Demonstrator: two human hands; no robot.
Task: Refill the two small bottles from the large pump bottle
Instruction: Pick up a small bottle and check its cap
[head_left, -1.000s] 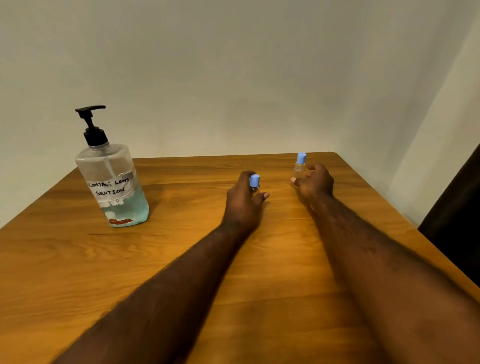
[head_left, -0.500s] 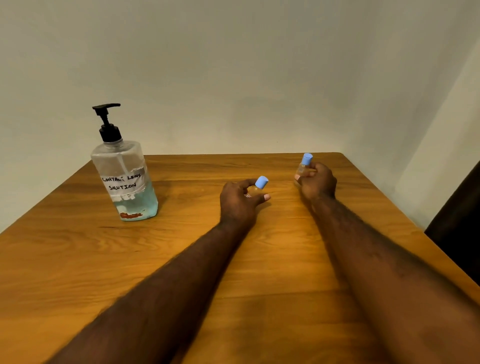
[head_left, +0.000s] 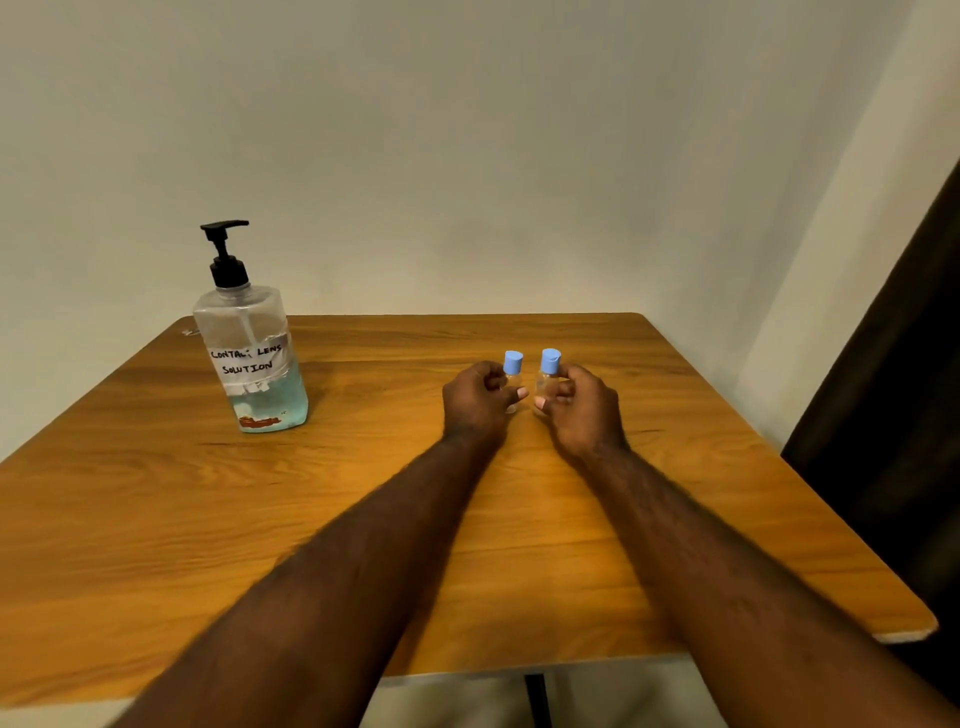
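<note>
At frame centre, left hand and right hand each clasp a small clear blue-capped bottle on the wooden desk; uncapping likely comes next, before reaching the large clear pump bottle at left.

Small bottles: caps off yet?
No, both small bottles, left and right, wear their blue caps, one in each hand.

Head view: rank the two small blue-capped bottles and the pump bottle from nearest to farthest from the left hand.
1. Left small bottle, held in the left hand.
2. Right small bottle, just beside it, in the right hand.
3. Pump bottle, far left on the table.
</note>
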